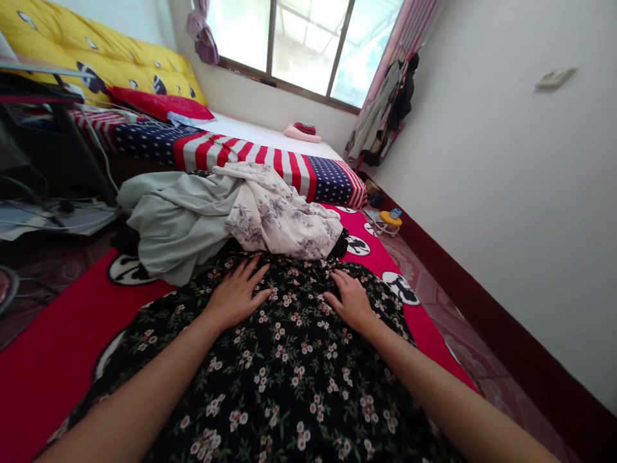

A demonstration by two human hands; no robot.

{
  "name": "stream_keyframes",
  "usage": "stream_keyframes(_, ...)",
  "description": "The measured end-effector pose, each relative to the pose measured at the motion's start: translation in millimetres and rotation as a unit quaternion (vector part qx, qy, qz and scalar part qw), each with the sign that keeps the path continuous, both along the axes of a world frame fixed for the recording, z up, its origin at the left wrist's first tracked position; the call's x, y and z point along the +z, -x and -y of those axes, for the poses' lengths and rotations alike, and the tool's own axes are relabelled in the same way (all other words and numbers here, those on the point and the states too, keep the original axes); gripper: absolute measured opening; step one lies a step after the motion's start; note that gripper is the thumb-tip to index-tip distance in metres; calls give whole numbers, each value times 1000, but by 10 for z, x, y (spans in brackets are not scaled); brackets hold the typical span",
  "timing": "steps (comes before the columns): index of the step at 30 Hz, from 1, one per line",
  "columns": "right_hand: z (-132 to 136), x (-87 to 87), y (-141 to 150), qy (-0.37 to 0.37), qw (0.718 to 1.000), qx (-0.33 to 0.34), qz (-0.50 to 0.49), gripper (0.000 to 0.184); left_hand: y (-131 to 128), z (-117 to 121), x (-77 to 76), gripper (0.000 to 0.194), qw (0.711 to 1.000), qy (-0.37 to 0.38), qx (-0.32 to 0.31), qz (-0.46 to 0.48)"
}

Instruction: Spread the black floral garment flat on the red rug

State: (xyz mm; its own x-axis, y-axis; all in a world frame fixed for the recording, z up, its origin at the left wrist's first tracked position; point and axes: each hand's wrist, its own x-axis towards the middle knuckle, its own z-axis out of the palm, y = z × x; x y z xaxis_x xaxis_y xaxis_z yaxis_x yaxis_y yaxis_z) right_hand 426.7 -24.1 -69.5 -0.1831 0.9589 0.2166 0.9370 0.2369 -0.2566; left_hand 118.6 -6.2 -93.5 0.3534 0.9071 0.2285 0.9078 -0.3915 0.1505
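A black garment with small pink flowers lies spread out over a red mat. My left hand rests flat on its upper left part, fingers apart. On its upper right part lies my right hand, palm down with the thumb held away from the fingers. Neither hand grips anything. Just beyond the far edge of the garment is a heap of clothes: a pale grey-green cloth on the left and a white floral cloth beside it.
Behind the heap stands a bed with a stars-and-stripes cover and a red pillow. A desk with cables is at left. Along the right run a white wall, hanging clothes and a small yellow stool.
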Motion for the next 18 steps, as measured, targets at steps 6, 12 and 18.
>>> stream_keyframes(6,-350,-162,-410,52,989,-42,132,58,18,-3,-19,68,1000,-2,-5,9)
stream_keyframes(12,-776,-143,-526,62,982,-116,137,55,43,5,20,70,1000,22,-16,13)
stream_keyframes(18,-795,-140,-520,53,980,-136,133,58,43,5,50,68,999,33,-19,19)
